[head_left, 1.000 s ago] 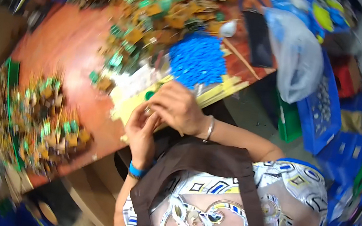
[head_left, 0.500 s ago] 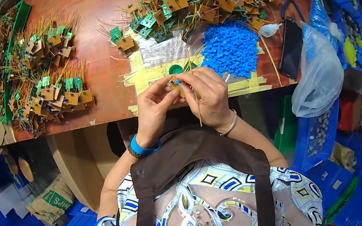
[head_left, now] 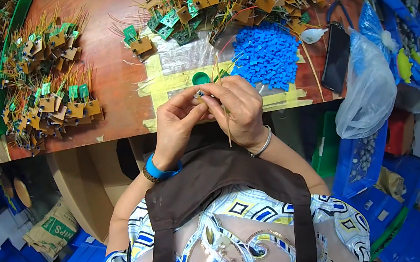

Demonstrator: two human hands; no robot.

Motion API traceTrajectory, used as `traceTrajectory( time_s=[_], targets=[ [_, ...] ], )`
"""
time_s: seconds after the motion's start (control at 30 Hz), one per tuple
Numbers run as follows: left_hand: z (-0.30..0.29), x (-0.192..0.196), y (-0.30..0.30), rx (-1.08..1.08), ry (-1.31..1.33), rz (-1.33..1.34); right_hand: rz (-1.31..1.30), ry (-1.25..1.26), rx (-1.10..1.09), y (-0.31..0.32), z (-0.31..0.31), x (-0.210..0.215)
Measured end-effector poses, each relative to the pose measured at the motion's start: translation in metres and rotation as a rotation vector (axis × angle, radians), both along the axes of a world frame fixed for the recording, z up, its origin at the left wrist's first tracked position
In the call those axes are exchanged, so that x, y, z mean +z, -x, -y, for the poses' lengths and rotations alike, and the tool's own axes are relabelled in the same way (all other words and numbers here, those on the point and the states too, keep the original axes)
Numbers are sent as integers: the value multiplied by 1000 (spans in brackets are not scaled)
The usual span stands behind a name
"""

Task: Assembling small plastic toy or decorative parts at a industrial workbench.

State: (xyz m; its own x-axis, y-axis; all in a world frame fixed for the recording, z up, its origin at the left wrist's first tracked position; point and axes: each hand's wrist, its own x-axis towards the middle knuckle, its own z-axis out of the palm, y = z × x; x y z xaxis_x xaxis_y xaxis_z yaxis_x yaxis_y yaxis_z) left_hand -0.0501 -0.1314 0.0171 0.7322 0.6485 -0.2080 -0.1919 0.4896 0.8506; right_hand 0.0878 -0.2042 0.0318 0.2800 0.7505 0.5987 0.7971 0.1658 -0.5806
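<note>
In front of my chest, both hands meet at the near edge of the table. My left hand (head_left: 179, 113) is closed in a pinch on a small circuit board (head_left: 200, 95), mostly hidden by the fingers. Against it press the fingertips of my right hand (head_left: 241, 105), also closed. A thin tan stick (head_left: 229, 129) runs through the right hand, one end pointing down toward the apron. Just beyond the fingertips lies a round green cap (head_left: 200, 78). Farther off, a pile of small blue plastic pieces (head_left: 266, 55) covers part of the taped plastic sheet (head_left: 183, 58).
Wired boards are heaped at the back (head_left: 205, 1), and more stand in groups at the left (head_left: 59, 110) beside a green divider (head_left: 20, 13). A black phone (head_left: 337, 58), pliers (head_left: 340, 11) and a white squeeze bulb (head_left: 312, 35) lie right. A plastic bag (head_left: 369, 86) hangs over the right edge.
The whole view has shifted slightly. Both hands stay together in the same pinch. A blue spot between the fingertips no longer shows; a dark and pale part shows there now.
</note>
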Motion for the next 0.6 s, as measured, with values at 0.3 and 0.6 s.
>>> traceTrajectory(
  time_s=[0.3, 0.6],
  targets=[
    [-3, 0, -1, 7, -8, -50, -39, -1, -1, -1, -1, 0],
    [-3, -1, 1, -12, -52, -54, -110, 33, 3, 0, 0, 2]
  ],
)
